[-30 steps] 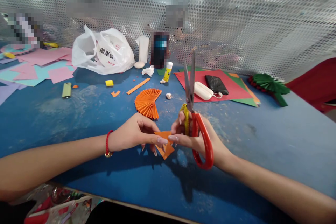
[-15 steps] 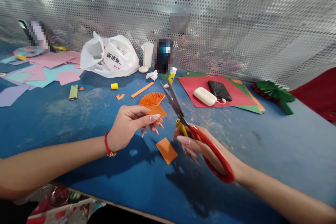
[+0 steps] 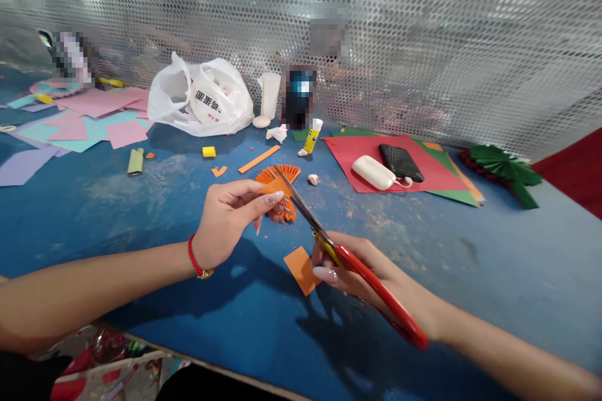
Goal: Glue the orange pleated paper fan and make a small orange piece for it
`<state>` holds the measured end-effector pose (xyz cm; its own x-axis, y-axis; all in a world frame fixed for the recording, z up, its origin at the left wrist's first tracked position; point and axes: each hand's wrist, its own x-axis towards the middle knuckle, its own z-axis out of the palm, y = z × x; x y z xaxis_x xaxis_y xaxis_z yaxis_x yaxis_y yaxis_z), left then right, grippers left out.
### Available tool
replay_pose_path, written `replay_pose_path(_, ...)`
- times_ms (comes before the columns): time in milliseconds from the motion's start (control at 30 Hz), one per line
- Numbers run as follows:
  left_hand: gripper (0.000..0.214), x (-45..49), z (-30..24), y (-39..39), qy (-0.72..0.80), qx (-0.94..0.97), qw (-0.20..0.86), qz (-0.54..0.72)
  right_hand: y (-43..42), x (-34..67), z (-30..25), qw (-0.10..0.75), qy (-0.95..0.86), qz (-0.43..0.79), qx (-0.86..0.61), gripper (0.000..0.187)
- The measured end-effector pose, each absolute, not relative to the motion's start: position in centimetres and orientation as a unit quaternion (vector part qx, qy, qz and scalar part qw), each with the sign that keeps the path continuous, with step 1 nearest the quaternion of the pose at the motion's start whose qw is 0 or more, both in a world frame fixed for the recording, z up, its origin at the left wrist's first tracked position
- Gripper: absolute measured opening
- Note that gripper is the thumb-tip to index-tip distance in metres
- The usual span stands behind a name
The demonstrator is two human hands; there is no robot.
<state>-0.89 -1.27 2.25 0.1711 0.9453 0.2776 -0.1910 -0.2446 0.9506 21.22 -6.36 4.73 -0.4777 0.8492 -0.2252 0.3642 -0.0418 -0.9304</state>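
My left hand (image 3: 223,219) pinches a small piece of orange paper (image 3: 271,187) between thumb and fingers. Scissors (image 3: 379,288) with red handles are gripped in my right hand (image 3: 364,254), their blades slanting up and left across the paper's right edge. A yellow piece (image 3: 329,249) lies along the scissors near the pivot, under my fingers; its kind is unclear. Behind and below the held paper spreads a pleated orange paper fan (image 3: 292,173), partly hidden by my left hand. An orange paper rectangle (image 3: 297,266) lies on the table below, its right corner touched or covered by my right fingers.
Beyond my hands are an orange strip (image 3: 258,159), a yellow cap (image 3: 209,151), a glue stick (image 3: 313,136) and a white plastic bag (image 3: 207,100). Red paper (image 3: 343,156) bears a white case (image 3: 374,173) and black pouch (image 3: 401,162). A green folded fan (image 3: 503,166) lies right.
The scissors have moved left and their blades have come together, now reaching the orange paper. My right hand came along, nearing the loose rectangle. The view shifted slightly.
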Motion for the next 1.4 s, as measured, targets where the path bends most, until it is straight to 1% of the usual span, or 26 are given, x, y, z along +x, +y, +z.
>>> replay_pose_path(200, 0.009, -0.68, 2.35, -1.72, 0.333, 0.583, 0.512, 0.536, -6.53, 21.06, 4.40, 0.211, -0.652, 0.566, -0.458, 0.037)
replay_pose_path(467, 0.007, -0.77, 2.34, -1.87, 0.322, 0.575, 0.529, 0.535, -6.74, 20.83, 4.64, 0.245, -0.642, 0.567, -0.455, 0.039)
replay_pose_path(867, 0.008, -0.65, 2.20, -1.75, 0.315, 0.569, 0.544, 0.531, -6.84, 20.80, 5.21, 0.225, -0.612, 0.610, -0.449, 0.044)
replay_pose_path(1067, 0.010, -0.71, 2.16, -1.72, 0.313, 0.571, 0.544, 0.530, -6.73, 20.86, 5.06, 0.212, -0.615, 0.622, -0.437, 0.040)
replay_pose_path(1233, 0.009, -0.71, 2.24, -1.72, 0.298, 0.566, 0.557, 0.529, -6.60, 20.95, 5.11, 0.214, -0.620, 0.623, -0.426, 0.044)
replay_pose_path(1400, 0.009, -0.70, 2.18, -1.76, 0.303, 0.576, 0.545, 0.529, -6.53, 21.05, 4.80, 0.205, -0.618, 0.625, -0.430, 0.042)
